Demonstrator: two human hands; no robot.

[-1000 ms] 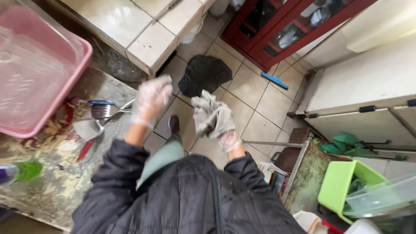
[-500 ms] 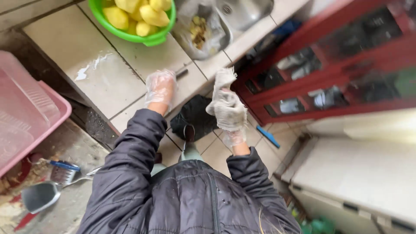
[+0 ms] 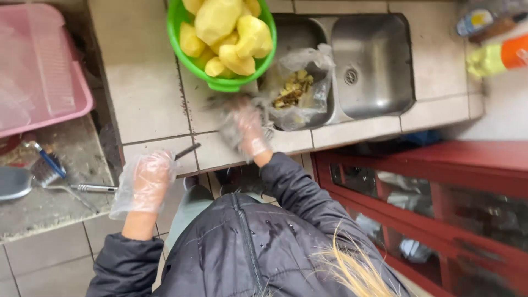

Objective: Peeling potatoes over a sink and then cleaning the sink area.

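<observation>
Wiping: right hand, gloved and blurred, presses a grey cloth on the tiled counter; fingers look curled on it.
Left hand: gloved, fingers loosely spread, holding nothing, just off the counter edge.
Beyond the right fingertips: green bowl of peeled potatoes, bag of peelings.
Advice: I judge flat, firm strokes short of the bowl work best.
</observation>
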